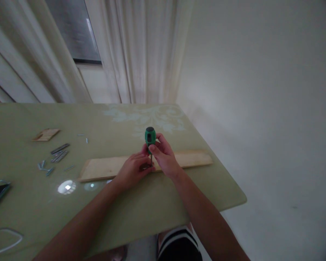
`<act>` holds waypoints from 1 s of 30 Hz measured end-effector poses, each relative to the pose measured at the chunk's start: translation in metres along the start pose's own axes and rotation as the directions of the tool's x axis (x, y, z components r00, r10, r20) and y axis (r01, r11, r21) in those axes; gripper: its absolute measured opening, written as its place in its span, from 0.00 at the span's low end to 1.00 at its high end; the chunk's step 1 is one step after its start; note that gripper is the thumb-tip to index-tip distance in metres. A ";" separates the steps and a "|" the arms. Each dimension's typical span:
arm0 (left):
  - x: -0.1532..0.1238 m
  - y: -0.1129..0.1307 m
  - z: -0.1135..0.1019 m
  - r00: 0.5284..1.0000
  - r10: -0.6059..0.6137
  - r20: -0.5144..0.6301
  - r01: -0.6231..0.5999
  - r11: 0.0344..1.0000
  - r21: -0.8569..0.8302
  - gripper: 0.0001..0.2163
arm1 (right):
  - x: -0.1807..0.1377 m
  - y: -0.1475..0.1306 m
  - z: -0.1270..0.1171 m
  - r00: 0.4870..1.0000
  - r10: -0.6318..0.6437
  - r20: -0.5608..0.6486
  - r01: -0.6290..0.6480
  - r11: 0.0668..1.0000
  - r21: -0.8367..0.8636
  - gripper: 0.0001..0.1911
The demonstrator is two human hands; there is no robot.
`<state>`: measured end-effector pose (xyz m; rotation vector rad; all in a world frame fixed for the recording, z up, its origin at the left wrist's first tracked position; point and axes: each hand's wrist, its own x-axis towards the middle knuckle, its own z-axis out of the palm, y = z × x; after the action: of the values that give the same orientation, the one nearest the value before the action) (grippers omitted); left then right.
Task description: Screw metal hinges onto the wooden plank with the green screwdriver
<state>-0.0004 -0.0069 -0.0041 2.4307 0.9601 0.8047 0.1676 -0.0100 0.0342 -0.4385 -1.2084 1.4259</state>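
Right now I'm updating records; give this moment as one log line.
right hand: holds green screwdriver, handle up | left hand: beside shaft, over wooden board | board: on table

Left hand (134, 169) and right hand (165, 157): ungloved. Left forearm (93, 212), right forearm (206, 214): bare. Below table edge: black cloth garment (180, 250), curved white bands along its edge.

Two hands (133, 169), one screwdriver (150, 137), one wooden plank (103, 168), one smaller wooden piece (47, 135), at least three metal strips (60, 148), at least six screws (50, 171).
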 end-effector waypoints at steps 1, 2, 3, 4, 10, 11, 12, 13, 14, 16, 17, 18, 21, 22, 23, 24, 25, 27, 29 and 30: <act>0.000 0.000 0.000 1.000 0.006 -0.001 -0.006 1.000 -0.004 0.06 | 0.000 0.000 0.000 1.000 -0.003 -0.009 0.002 1.000 -0.023 0.19; 0.000 0.000 0.000 1.000 0.016 -0.001 -0.016 1.000 -0.004 0.07 | 0.000 0.001 0.000 1.000 -0.005 -0.019 0.004 0.999 -0.047 0.19; 0.000 0.000 -0.001 1.000 0.027 0.002 -0.027 1.000 0.001 0.07 | 0.000 0.001 0.000 1.000 -0.010 -0.028 0.008 0.998 -0.070 0.19; 0.000 0.000 -0.001 0.999 0.039 0.008 -0.039 0.999 0.006 0.07 | 0.000 0.002 0.000 0.999 -0.014 -0.035 0.011 0.996 -0.089 0.19; 0.000 -0.001 0.000 0.999 0.051 0.008 -0.051 0.999 0.005 0.08 | 0.001 0.001 0.004 0.999 -0.022 -0.030 0.020 0.998 -0.051 0.21; 0.000 -0.001 0.000 0.999 0.047 0.006 -0.047 0.999 0.005 0.08 | 0.001 0.000 0.005 0.998 -0.030 -0.047 0.027 0.998 -0.051 0.22; 0.000 -0.001 0.000 0.999 0.044 0.005 -0.044 0.999 0.005 0.08 | 0.001 0.000 0.006 0.997 -0.040 -0.069 0.035 0.998 -0.061 0.23; 0.001 -0.002 0.001 0.999 0.044 0.001 -0.044 0.999 0.003 0.08 | 0.001 0.000 0.006 0.995 -0.054 -0.090 0.047 0.996 -0.082 0.21; 0.001 -0.002 0.001 0.999 0.046 -0.002 -0.046 0.999 0.000 0.09 | 0.001 0.000 0.006 0.993 -0.068 -0.100 0.057 0.992 -0.111 0.19; 0.001 -0.002 0.001 0.999 0.051 -0.008 -0.051 0.999 -0.001 0.09 | 0.000 0.001 0.007 0.992 -0.092 -0.088 0.076 0.983 -0.166 0.18; 0.000 -0.002 0.002 0.998 0.054 -0.011 -0.054 0.999 0.000 0.09 | 0.000 0.002 0.007 0.992 -0.095 -0.080 0.079 0.979 -0.189 0.20; 0.000 -0.003 0.002 0.998 0.055 -0.011 -0.055 0.998 0.004 0.09 | -0.001 0.002 0.007 0.993 -0.091 -0.073 0.074 0.976 -0.204 0.22; -0.001 -0.004 0.003 0.998 0.054 -0.016 -0.053 0.998 0.027 0.07 | -0.001 0.004 0.007 0.996 -0.057 -0.066 0.046 0.986 -0.159 0.23; -0.001 -0.004 0.003 0.998 0.053 -0.018 -0.053 0.998 0.031 0.07 | -0.001 0.004 0.008 0.997 -0.047 -0.057 0.040 0.992 -0.116 0.22; -0.002 -0.004 0.004 0.998 0.053 -0.019 -0.052 0.998 0.035 0.06 | -0.001 0.004 0.008 0.998 -0.042 -0.049 0.039 0.997 -0.067 0.20; -0.002 -0.004 0.004 0.999 0.051 -0.020 -0.050 0.998 0.040 0.06 | -0.001 0.004 0.009 0.998 -0.042 -0.044 0.041 0.999 -0.025 0.20; -0.002 -0.004 0.003 0.999 0.050 -0.019 -0.049 0.998 0.044 0.06 | -0.001 0.004 0.009 0.998 -0.043 -0.045 0.043 0.999 0.002 0.22; -0.001 -0.002 0.003 0.999 0.046 -0.010 -0.046 0.998 0.053 0.07 | -0.001 0.005 0.008 0.997 -0.047 -0.057 0.047 0.999 -0.005 0.21; -0.001 -0.001 0.002 0.999 0.044 -0.001 -0.044 0.997 0.062 0.08 | -0.002 0.006 0.007 0.997 -0.047 -0.067 0.043 0.997 -0.067 0.18; 0.000 -0.001 0.002 0.999 0.045 0.002 -0.045 0.997 0.067 0.08 | -0.002 0.008 0.006 0.997 -0.044 -0.064 0.038 0.995 -0.094 0.18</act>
<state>0.0001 -0.0070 -0.0059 2.5176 0.9493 0.7994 0.1595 -0.0127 0.0293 -0.5174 -1.2265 1.3143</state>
